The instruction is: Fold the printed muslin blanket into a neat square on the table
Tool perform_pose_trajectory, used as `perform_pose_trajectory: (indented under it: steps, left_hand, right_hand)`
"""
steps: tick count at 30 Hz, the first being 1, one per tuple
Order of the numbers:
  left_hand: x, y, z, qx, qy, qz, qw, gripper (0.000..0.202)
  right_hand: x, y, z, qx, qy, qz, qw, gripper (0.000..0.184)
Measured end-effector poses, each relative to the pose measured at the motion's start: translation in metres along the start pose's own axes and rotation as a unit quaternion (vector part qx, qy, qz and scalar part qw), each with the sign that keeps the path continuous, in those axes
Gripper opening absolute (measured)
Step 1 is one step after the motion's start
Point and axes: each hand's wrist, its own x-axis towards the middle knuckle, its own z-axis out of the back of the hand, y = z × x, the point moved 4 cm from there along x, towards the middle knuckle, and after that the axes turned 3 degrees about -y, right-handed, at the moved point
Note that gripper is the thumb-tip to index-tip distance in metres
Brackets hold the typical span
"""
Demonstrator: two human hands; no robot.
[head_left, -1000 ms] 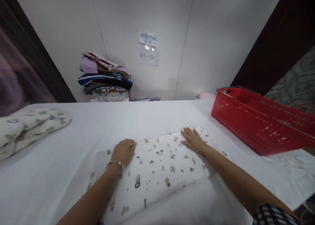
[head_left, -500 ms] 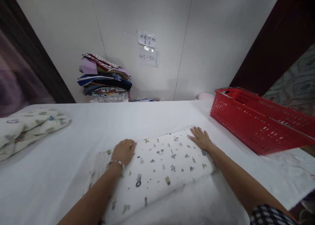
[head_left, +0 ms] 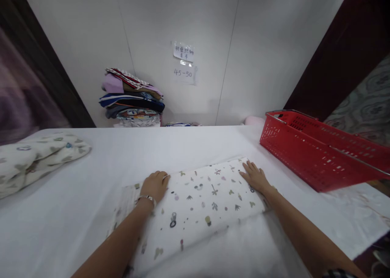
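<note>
Cloth (head_left: 201,205), one: under the fingers of my left hand (head_left: 154,185) and my right hand (head_left: 256,176), the latter near its far right corner. White, folded, roughly oblong, printed with small leaves and dots. Right fingers: spread, laid on the fabric. Left fingers: close together, slightly bent, touching it; whether they pinch, I cannot tell. Table (head_left: 198,142): white, smooth. Basket (head_left: 289,156): red, perforated, to the right. Bundle (head_left: 42,158): patterned, rumpled, to the left.
</note>
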Motion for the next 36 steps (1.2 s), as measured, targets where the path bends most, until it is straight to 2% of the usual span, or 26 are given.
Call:
perform_pose_trajectory:
  steps: [5,10,15,20,23,26,29,31,33,36]
  left_hand:
    - [-0.001,0.0,0.0,0.0,0.006,0.0,1.0,0.034]
    - [-0.001,-0.001,0.001,0.007,0.003,0.002,1.0,0.033]
    - [-0.001,-0.002,0.002,-0.004,-0.003,0.003,1.0,0.033]
    - [0.0,0.0,0.003,-0.103,-0.003,0.021,0.994,0.029]
    - [-0.005,0.003,0.018,-0.17,-0.007,0.054,0.984,0.033]
    - [-0.026,-0.001,0.04,-0.2,-0.001,0.044,0.979,0.043]
    - [-0.069,-0.011,0.054,-0.127,0.02,-0.051,0.99,0.048]
    - [-0.105,-0.014,0.052,-0.063,0.033,-0.101,0.992,0.052]
    - [-0.135,-0.015,0.044,-0.021,0.051,-0.132,0.99,0.057]
    - [-0.157,-0.012,0.035,0.002,0.069,-0.14,0.988,0.059]
  right_hand:
    - [-0.002,0.001,0.005,0.01,0.021,-0.006,1.0,0.063]
    - [-0.017,0.002,0.01,-0.061,-0.048,-0.001,0.997,0.057]
    - [-0.027,-0.006,-0.003,-0.054,0.0,-0.011,0.998,0.054]
    - [-0.024,-0.007,-0.001,-0.05,0.003,-0.019,0.999,0.055]
    - [-0.032,0.013,0.01,-0.055,-0.034,-0.016,0.998,0.057]
    - [-0.053,0.055,0.021,-0.045,-0.072,0.072,0.994,0.055]
    - [-0.08,0.095,0.019,-0.016,-0.068,0.181,0.981,0.056]
    - [-0.092,0.109,0.01,0.005,-0.047,0.218,0.975,0.059]
    - [-0.098,0.115,0.0,0.02,-0.024,0.227,0.973,0.061]
    - [-0.098,0.116,-0.008,0.032,-0.007,0.221,0.975,0.062]
